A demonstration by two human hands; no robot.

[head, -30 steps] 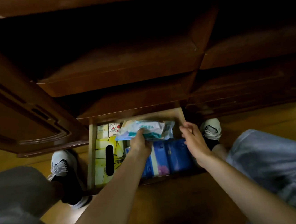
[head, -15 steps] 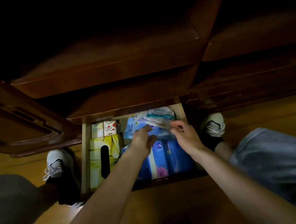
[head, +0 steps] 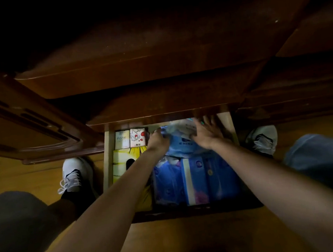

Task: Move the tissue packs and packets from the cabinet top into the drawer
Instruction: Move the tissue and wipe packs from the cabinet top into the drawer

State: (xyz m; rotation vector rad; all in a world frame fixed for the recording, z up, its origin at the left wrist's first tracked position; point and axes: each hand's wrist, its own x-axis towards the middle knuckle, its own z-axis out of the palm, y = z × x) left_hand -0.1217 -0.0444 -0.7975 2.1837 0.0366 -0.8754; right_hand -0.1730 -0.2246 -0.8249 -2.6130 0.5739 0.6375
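You are pressing a pale wet-wipe packet (head: pixel 179 129) into the back of the open drawer (head: pixel 107 151), left hand (head: pixel 158 140) curled on its edge, right hand (head: pixel 208 135) flat with fingers spread. Blue tissue packs (head: pixel 195 181) and a yellow tissue box (head: pixel 124 164) are already crowding it. The overhanging cabinet edge (head: pixel 156 116) is hiding the cabinet top, so what remains is unclear.

Both forearms reach forward, the left hand (head: pixel 158 140) curled and the right hand (head: pixel 208 135) flat with fingers spread.

Open wooden drawer (head: pixel 108 162) packed with blue tissue packs (head: pixel 195 180), yellow box (head: pixel 122 160).
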